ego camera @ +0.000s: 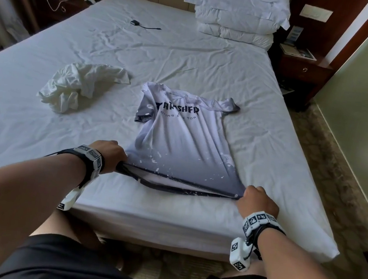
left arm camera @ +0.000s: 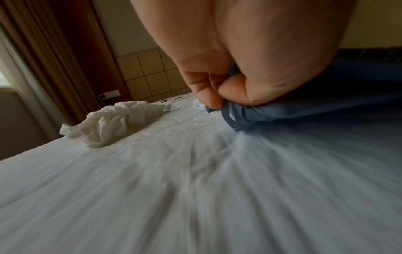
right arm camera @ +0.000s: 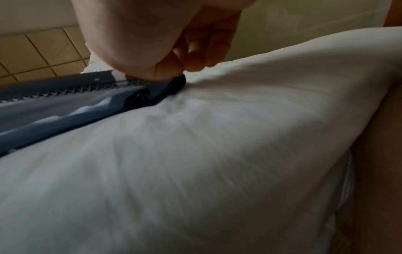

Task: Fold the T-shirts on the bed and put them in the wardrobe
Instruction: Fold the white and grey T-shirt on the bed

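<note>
The left hand [ego camera: 112, 155] and the right hand [ego camera: 257, 203] each pinch a bottom corner of a printed T-shirt [ego camera: 183, 139], fingers curled over the dark hem, which is drawn taut between them near the foot edge of the bed [ego camera: 189, 53]. In the left wrist view the left hand [left arm camera: 239, 60] bunches blue-grey hem fabric [left arm camera: 272, 113] between thumb and fingers; in the right wrist view the right hand [right arm camera: 165, 43] clamps the stitched hem [right arm camera: 87, 96] against the white sheet. The T-shirt lies face up and mostly flat on the bed, collar toward the headboard, fading from white at the chest to grey-blue at the hem, with dark lettering across the chest. A second, white T-shirt [ego camera: 80, 86] sits crumpled in a heap to its left, apart from it, also seen in the left wrist view [left arm camera: 115, 122]. A small black device with a cable [ego camera: 138, 23] rests farther up the sheet. Folded white bedding [ego camera: 237, 13] is stacked at the head corner on the right. Dark wooden nightstands [ego camera: 304, 71] flank the bed.
</note>
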### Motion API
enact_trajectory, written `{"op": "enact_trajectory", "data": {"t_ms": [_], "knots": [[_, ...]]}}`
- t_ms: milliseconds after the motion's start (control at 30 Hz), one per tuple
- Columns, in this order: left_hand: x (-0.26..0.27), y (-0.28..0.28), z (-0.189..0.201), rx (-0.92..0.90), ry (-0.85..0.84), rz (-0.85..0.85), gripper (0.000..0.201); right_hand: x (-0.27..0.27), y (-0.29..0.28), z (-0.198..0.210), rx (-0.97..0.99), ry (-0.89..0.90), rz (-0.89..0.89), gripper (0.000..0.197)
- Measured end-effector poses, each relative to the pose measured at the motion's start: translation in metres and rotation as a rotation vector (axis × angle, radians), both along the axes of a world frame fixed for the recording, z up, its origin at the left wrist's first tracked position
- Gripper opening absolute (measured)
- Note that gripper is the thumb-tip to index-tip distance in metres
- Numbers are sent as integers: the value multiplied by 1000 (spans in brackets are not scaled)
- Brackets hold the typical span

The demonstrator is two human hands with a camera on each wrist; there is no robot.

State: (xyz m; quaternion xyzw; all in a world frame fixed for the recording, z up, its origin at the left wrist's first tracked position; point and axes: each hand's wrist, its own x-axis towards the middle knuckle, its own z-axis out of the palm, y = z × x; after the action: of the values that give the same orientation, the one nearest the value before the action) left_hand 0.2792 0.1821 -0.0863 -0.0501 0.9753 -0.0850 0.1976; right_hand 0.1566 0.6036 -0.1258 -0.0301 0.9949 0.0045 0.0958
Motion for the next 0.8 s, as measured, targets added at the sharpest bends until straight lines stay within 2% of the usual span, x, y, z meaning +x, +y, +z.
{"op": "enact_trajectory", "data": {"t_ms": [133,300,433,533,600,700,800], "knots": [[-1,11,-6,39,-29,-24,23,5,-2,-10,26,-58,-4,33],[3,19,-19,213,-104,4,43,14,-11,-12,-55,50,138,18],[3,21,-19,216,-114,-9,43,18,-18,-12,-116,62,323,42],[4,24,-21,196,-64,25,44,22,-35,-16,-114,-17,412,41],[5,28,-21,190,-67,27,41,22,-39,-17,-94,3,403,31],[8,32,-18,177,-82,44,19,17,-32,-17,-49,19,357,29],[9,27,-15,146,-119,42,28,11,-18,-13,-29,17,302,33]]}}
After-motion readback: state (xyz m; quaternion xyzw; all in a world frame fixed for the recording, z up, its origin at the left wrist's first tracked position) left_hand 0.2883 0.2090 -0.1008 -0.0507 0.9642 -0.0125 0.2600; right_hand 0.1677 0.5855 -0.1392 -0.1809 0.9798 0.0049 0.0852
